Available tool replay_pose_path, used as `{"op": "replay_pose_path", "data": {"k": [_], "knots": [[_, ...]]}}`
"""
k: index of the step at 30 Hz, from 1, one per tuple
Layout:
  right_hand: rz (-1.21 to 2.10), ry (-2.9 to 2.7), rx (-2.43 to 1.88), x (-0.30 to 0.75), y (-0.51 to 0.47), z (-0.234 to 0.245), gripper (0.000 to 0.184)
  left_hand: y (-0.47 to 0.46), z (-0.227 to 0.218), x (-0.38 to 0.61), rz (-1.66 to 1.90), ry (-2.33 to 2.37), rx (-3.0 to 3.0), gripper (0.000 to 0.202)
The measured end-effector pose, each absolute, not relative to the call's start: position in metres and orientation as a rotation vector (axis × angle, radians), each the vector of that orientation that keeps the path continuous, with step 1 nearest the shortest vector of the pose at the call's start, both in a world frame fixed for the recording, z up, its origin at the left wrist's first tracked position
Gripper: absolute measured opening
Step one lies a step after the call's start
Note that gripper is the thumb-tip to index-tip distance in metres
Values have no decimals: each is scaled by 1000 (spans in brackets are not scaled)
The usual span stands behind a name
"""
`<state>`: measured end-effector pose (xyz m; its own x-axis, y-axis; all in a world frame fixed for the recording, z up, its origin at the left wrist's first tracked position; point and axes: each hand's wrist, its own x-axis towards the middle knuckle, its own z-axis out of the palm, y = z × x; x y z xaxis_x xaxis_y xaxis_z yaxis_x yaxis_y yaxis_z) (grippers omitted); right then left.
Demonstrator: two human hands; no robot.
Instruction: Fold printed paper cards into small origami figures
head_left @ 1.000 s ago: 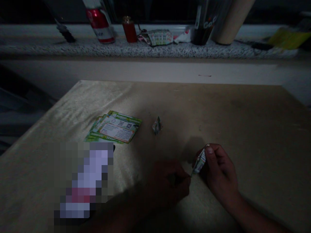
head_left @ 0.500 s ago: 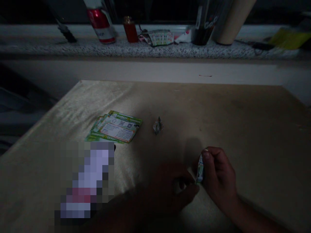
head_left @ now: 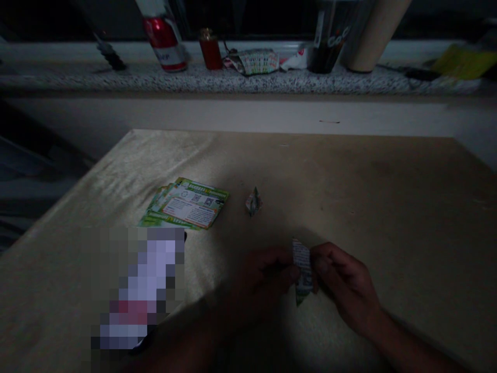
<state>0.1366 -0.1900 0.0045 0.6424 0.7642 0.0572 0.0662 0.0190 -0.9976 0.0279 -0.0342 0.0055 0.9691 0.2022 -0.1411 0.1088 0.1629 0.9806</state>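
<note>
Between my two hands is a small folded piece of printed paper, held upright with pointed ends at top and bottom. My left hand, in deep shadow, pinches its left edge. At the opposite edge, my right hand grips it between thumb and fingers. Farther off on the table stands a small folded paper boat. To its left lies a fanned stack of green and white printed flyers.
A pixel-blurred oblong object lies on the table at the left. Along the speckled windowsill stand a red can, a small red bottle, crumpled paper, a dark-filled glass and a beige cylinder.
The folded paper has moved left and turned, so a broader printed face shows. My left hand now grips its left edge, and my right hand has shifted slightly lower.
</note>
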Motion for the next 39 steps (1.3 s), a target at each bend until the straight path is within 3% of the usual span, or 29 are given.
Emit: {"op": "replay_pose_path", "data": {"k": [5,20,25,39], "knots": [[650,-817,-1500,138,-194,0,19,-31,2,25,77,306,1321,24],[598,-807,-1508,138,-192,-3,26,-36,3,25,322,133,1626,14],[733,-861,-1440,140,-193,-2,22,-33,6,24,219,63,1545,18],[835,-813,-1334,137,-193,-3,34,-33,14,28,83,-23,1261,16]]}}
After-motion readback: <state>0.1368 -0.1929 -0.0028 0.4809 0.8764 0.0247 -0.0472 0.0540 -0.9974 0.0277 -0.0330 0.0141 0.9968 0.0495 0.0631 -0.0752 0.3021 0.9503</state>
